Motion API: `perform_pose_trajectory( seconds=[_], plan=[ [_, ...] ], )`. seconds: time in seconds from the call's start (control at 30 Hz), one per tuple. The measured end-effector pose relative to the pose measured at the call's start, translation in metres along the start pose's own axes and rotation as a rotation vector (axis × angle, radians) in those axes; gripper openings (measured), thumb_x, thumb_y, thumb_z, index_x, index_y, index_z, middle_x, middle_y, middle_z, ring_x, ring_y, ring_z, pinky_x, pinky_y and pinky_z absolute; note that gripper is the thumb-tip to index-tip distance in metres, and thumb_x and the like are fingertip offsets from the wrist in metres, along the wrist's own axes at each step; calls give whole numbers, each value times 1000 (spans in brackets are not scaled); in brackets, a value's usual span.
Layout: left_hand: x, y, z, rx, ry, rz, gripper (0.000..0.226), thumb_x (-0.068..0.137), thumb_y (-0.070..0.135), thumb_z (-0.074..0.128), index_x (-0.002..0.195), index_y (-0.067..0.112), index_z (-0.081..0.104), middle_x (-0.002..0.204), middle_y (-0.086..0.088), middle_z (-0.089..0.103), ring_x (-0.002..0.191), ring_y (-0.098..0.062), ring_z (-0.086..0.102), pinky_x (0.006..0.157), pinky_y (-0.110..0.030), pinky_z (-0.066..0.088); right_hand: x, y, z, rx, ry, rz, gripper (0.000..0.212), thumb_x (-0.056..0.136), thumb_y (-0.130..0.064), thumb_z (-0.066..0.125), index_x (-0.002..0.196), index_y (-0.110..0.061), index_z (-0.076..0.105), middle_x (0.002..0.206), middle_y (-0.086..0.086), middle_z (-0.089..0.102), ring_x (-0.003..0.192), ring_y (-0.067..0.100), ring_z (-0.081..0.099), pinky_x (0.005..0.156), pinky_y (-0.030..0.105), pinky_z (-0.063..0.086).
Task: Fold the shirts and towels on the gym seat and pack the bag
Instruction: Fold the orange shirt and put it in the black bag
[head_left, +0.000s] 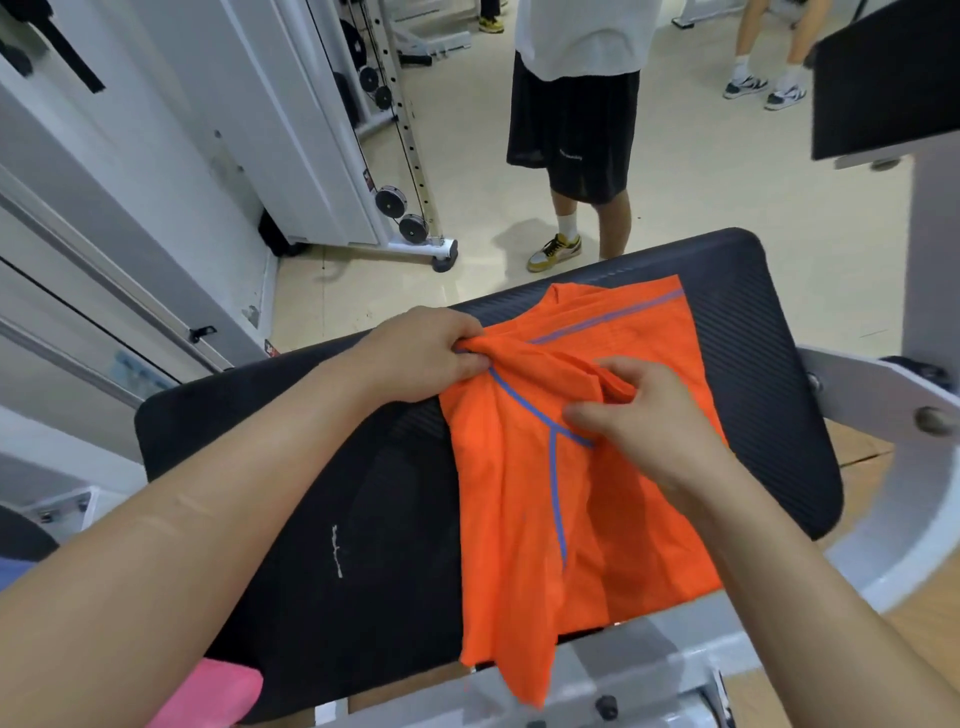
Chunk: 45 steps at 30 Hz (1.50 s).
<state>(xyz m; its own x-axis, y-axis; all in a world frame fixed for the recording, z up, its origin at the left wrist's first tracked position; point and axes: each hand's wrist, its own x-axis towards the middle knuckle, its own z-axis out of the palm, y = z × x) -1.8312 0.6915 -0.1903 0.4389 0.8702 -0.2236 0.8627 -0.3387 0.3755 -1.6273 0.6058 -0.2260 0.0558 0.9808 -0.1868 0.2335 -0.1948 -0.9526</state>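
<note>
The orange shirt (519, 519) lies on the black gym seat (337, 441), hem over the near edge, right hand (644, 410) pinching a middle fold, left hand (421, 356) gripping bunched fabric, a person in black shorts (576, 124) standing beyond.

An orange shirt (524, 519) with blue seams lies on the black padded surface (737, 332). The left hand (423, 358) pinches a bunched fold at its upper edge; beside it, the right hand (641, 415) grips cloth.
</note>
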Motion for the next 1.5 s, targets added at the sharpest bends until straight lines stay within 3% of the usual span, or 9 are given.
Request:
perform_pose_trajectory(
  seconds=[0.07,0.17,0.33,0.47,0.87,1.03,1.17,1.33,1.5],
  plan=[
    [4,6,0,103,12,-11,22,96,39,51,85,20,54,80,7,58,82,-16,55,69,-36,43,6,3,-8,59,174,-25,3,79,-4,69,81,-5,69,69,-2,65,60,9,53,58,29,44],
    [7,14,1,312,76,13,31,96,51,44,77,26,42,72,10,48,74,-16,47,62,-33,32,18,4,-16,-120,368,-131,22,86,-13,62,65,-10,56,56,-10,53,54,7,46,56,29,37],
    [14,26,4,529,216,76,33,94,57,42,79,28,42,71,9,42,77,-19,48,63,-31,31,28,1,-30,-511,431,-288,12,97,-22,46,104,-13,51,88,16,64,85,43,57,67,46,41],
    [24,30,4,557,233,78,36,92,57,47,83,22,52,71,8,46,82,-20,54,61,-31,29,34,6,-47,-624,457,-287,14,99,-20,43,109,-11,46,84,11,56,87,42,55,63,40,27],
    [31,25,3,465,345,-86,48,79,69,55,70,23,50,70,8,52,84,-22,53,76,-37,36,55,41,-48,-756,574,-192,33,98,-44,43,106,-12,51,100,9,61,88,38,60,65,38,34],
    [32,53,35,305,637,234,45,79,36,69,119,17,62,119,-8,60,111,-32,55,88,-47,49,59,47,-48,-704,561,-238,33,97,-46,45,104,-14,50,96,8,60,84,39,60,62,38,34],
    [45,73,95,557,434,321,59,88,56,38,140,31,48,153,-7,38,139,-28,37,109,-55,29,50,43,-62,-592,420,-243,35,95,-44,52,121,-21,47,91,-2,65,88,30,62,67,37,36],
    [51,61,110,631,516,314,60,91,61,35,146,38,36,158,-4,27,145,-24,27,114,-56,17,-8,63,-94,-193,142,-148,67,82,-24,75,133,-40,33,85,-6,66,64,13,64,70,34,53],
    [52,62,111,632,499,303,61,91,61,34,147,37,35,159,-5,26,146,-26,24,114,-56,14,-45,109,-93,-210,61,22,47,76,-18,81,111,-29,52,75,-6,66,57,2,54,62,19,45]
  ],
)
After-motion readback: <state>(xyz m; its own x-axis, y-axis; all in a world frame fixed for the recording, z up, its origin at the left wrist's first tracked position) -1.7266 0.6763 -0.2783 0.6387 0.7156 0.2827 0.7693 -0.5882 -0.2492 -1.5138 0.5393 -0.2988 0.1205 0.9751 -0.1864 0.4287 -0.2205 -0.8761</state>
